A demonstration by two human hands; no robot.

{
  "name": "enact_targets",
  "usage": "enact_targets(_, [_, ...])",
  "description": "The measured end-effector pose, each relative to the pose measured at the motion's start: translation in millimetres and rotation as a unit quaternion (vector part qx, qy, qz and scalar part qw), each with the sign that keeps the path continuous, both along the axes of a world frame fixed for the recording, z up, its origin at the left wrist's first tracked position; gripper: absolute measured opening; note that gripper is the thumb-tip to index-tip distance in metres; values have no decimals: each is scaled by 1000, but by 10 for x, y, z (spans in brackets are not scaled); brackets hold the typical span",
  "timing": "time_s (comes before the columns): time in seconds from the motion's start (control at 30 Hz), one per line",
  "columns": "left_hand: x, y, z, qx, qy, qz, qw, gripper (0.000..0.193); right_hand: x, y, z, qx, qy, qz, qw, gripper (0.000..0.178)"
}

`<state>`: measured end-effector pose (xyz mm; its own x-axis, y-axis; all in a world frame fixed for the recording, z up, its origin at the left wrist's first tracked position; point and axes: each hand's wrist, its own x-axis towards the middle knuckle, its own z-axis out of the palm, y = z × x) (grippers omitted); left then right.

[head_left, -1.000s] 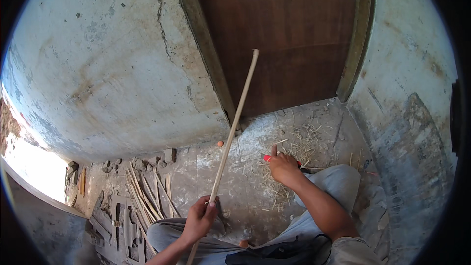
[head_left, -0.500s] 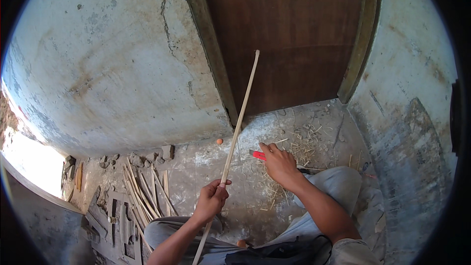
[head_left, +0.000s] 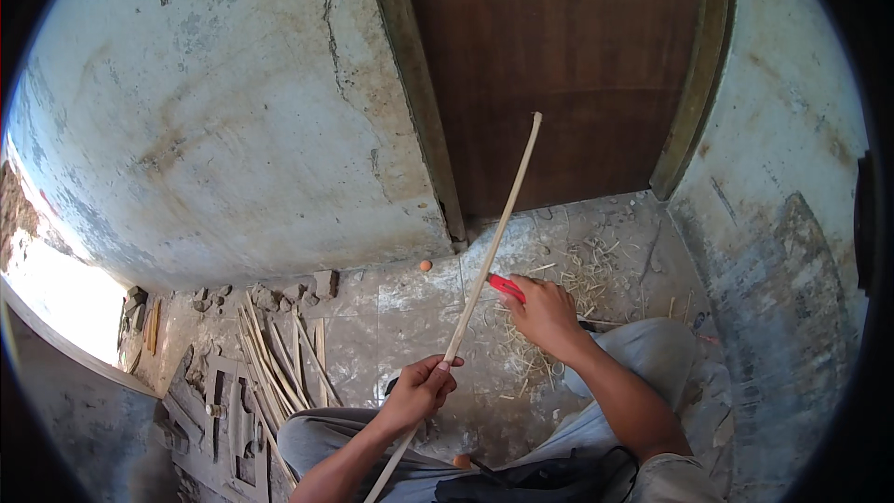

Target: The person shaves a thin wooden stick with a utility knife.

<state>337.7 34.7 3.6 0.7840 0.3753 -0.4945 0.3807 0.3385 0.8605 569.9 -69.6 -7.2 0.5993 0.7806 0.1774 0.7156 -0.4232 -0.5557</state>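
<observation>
A long pale strip, apparently bamboo or wood (head_left: 503,219), slants up across the middle toward the brown door. My left hand (head_left: 422,392) is closed around its lower part, and the end below runs down past my leg. In my right hand (head_left: 548,315) is a red utility knife (head_left: 507,288), gripped in the fist. The knife's front end meets the strip's right edge above my left hand; the blade itself is hard to make out. Curled shavings (head_left: 587,275) lie on the floor beyond and below my right hand.
Several similar strips (head_left: 279,368) lie in a bundle at the left, beside a slotted grey panel (head_left: 233,428). Broken stones (head_left: 326,283) line the wall's foot. A small orange ball-like thing (head_left: 426,265) sits on the floor. The brown door (head_left: 568,65) stands ahead between stained walls.
The strip's far end has swung to the right, and my left hand has shifted slightly right and down with it. The knife, apart from the strip before, now meets its edge.
</observation>
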Motion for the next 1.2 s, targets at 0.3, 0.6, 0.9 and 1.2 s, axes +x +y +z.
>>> enact_targets(0.3, [-87, 70, 3, 53, -32, 31, 998, 29, -232, -25, 91, 115, 37, -34, 992, 26])
enact_targets(0.6, [-96, 86, -17, 130, -39, 65, 989, 29, -489, 15, 86, 191, 100, 102, 971, 24])
enact_targets(0.9, [-74, 7, -33, 199, -32, 59, 978, 28, -585, 49, 28, 156, 54, 162, 973, 25])
enact_targets(1.2, [-83, 27, -120, 215, -49, 59, 974, 28, -600, 36, -18, 142, 61, 168, 974, 24])
